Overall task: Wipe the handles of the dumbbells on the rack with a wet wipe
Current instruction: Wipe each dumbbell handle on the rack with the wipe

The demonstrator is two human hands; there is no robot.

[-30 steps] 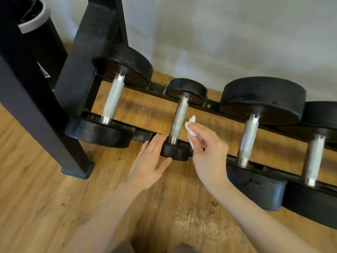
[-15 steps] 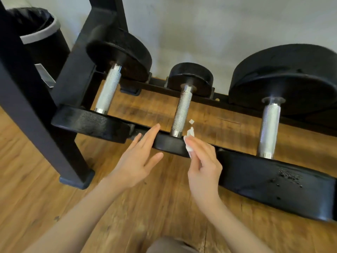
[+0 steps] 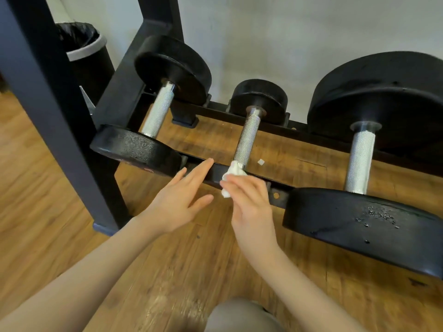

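A crumpled white wet wipe (image 3: 232, 174) sits at the centre of the frame, pressed against the near end of the middle dumbbell's handle (image 3: 247, 140), a slim silver bar with fine knurling. The right hand (image 3: 251, 202) pinches the wipe between curled fingers (image 3: 236, 185) and thumb, with a loose tail of wipe hanging below the fingertips. The handle's far end runs into a small round black head (image 3: 260, 99); its near head is hidden behind the hands and the rack's front rail (image 3: 275, 194), a dark flat metal strip with a small round hole showing.

The left hand (image 3: 178, 202), just left of centre, holds nothing: its fingers are straight and spread, the tips lying over the front rail beside the wipe; whether they touch the rail is unclear.

To the left a larger dumbbell (image 3: 159, 111) rests tilted, with a thicker knurled handle and matte black disc heads. To the right a still larger dumbbell (image 3: 359, 159) has broad heads, the near one pitted and chipped on top. Open gaps between the handles show the wooden floor (image 3: 215, 137) below, where a small white scrap (image 3: 260, 161) lies just right of the middle handle.

A dark square upright (image 3: 48, 97) of the rack crosses the left side, and a black bin (image 3: 84, 51) with a grey rim stands in the upper left. A pale wall fills the top.
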